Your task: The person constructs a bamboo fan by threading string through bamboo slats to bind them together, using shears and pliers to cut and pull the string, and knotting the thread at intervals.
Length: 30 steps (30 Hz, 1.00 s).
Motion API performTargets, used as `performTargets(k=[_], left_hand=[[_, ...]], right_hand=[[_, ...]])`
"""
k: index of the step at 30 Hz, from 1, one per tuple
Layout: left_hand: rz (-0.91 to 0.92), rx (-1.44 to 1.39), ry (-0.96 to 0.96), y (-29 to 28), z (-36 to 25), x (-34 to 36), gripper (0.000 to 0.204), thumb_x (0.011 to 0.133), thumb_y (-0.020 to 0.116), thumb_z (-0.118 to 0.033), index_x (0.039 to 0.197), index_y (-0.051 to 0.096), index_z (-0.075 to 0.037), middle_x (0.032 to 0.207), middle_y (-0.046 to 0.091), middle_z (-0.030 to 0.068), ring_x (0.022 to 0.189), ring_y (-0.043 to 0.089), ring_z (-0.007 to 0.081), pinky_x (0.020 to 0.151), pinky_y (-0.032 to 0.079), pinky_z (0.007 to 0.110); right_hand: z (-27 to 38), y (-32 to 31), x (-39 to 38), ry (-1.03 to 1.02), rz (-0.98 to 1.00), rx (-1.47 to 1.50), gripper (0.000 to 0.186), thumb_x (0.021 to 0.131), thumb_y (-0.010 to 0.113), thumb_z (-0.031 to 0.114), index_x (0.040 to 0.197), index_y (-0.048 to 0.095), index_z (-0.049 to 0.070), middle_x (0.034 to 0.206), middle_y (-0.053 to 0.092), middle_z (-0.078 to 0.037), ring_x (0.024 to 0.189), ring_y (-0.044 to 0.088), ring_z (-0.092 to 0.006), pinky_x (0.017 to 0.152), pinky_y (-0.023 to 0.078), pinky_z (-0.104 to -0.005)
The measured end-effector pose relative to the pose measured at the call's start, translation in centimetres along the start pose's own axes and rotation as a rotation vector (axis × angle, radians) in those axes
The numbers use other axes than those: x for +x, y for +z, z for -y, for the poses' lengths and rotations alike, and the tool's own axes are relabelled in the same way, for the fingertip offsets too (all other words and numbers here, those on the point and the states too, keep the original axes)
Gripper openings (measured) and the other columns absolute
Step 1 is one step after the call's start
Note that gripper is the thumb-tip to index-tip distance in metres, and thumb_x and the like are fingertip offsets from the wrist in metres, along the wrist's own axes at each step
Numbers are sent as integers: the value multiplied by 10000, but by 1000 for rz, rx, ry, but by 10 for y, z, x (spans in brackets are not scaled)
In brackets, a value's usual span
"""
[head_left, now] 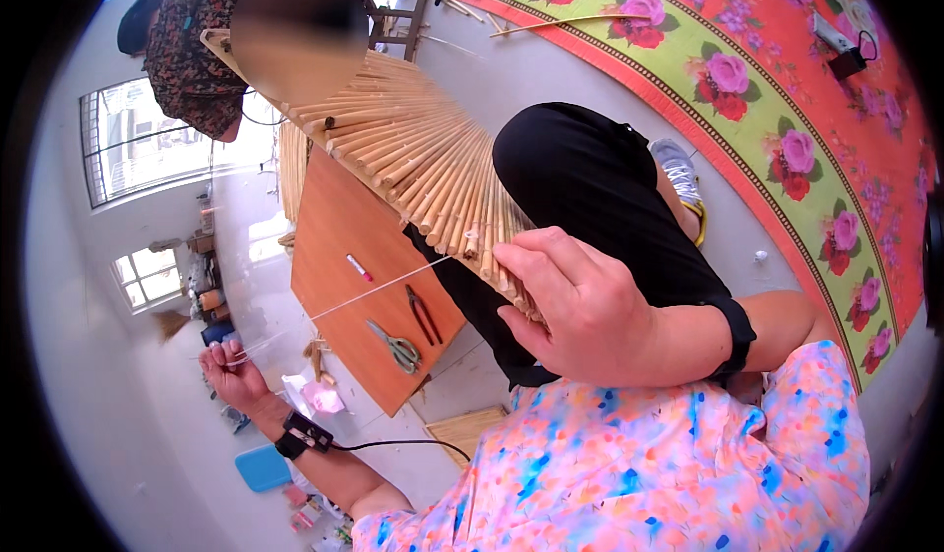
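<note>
A row of pale bamboo sticks lies side by side, fanned out along a long flat strip and stretching from the upper left to my right hand. My right hand grips the near end of the row, thumb underneath and fingers on top. Far out to the left, my left hand is closed on a thin white string. The string runs taut from there to the bamboo near my right fingers. How it passes around the sticks is too small to tell.
Below the sticks, an orange-brown board holds scissors, pliers and a marker. A flowered cloth spreads at the upper right, with a thin stick across its edge. Another person is at the far end. A cable hangs from my left wristband.
</note>
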<state>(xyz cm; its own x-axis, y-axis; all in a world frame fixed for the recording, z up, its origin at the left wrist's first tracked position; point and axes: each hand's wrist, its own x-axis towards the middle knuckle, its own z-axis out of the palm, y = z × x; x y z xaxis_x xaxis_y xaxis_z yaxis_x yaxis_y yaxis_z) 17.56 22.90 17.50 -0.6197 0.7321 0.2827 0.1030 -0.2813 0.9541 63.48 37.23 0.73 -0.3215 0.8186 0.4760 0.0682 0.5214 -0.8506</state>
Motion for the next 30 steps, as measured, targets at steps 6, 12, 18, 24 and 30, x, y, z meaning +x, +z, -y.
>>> performTargets(k=[6, 12, 18, 24, 30], left_hand=[[-123, 342, -41, -32, -4, 8, 181, 1001, 487, -109, 833, 427, -79, 686, 387, -3, 591, 364, 94, 580, 398, 254], [-76, 464, -28, -43, 3, 29, 195, 1003, 498, -122, 829, 420, -86, 712, 371, -17, 594, 356, 74, 547, 366, 224], [-8, 488, -84, -62, 6, 50, 204, 1000, 510, -133, 821, 418, -100, 718, 358, -25, 593, 343, 64, 526, 338, 206], [38, 493, -215, -87, 47, 37, 119, 983, 537, -125, 875, 505, -87, 788, 461, -32, 656, 423, 68, 578, 377, 212], [89, 1245, 100, -60, 88, 7, 190, 941, 618, -161, 1040, 689, -14, 1032, 650, 24, 977, 590, 144, 869, 440, 275]], right_hand=[[-2, 8, 3, 14, 0, 29, 606, 617, 703, -38, 1202, 546, -26, 971, 565, -148, 766, 617, -294, 643, 543, -334], [2, 9, 6, 1, 65, 27, 677, 631, 620, -87, 1296, 515, -28, 936, 550, -135, 759, 595, -269, 613, 533, -321], [1, 11, 3, 11, 83, 78, 668, 619, 613, -98, 1281, 539, -37, 941, 513, -126, 773, 567, -249, 614, 510, -310], [2, 11, 5, 22, 150, 99, 667, 638, 608, -109, 1296, 535, -29, 982, 512, -125, 753, 565, -234, 626, 506, -294], [8, 3, 10, 50, 140, 53, 599, 685, 596, -84, 1278, 535, -38, 1103, 531, -163, 835, 605, -269, 715, 522, -310]])
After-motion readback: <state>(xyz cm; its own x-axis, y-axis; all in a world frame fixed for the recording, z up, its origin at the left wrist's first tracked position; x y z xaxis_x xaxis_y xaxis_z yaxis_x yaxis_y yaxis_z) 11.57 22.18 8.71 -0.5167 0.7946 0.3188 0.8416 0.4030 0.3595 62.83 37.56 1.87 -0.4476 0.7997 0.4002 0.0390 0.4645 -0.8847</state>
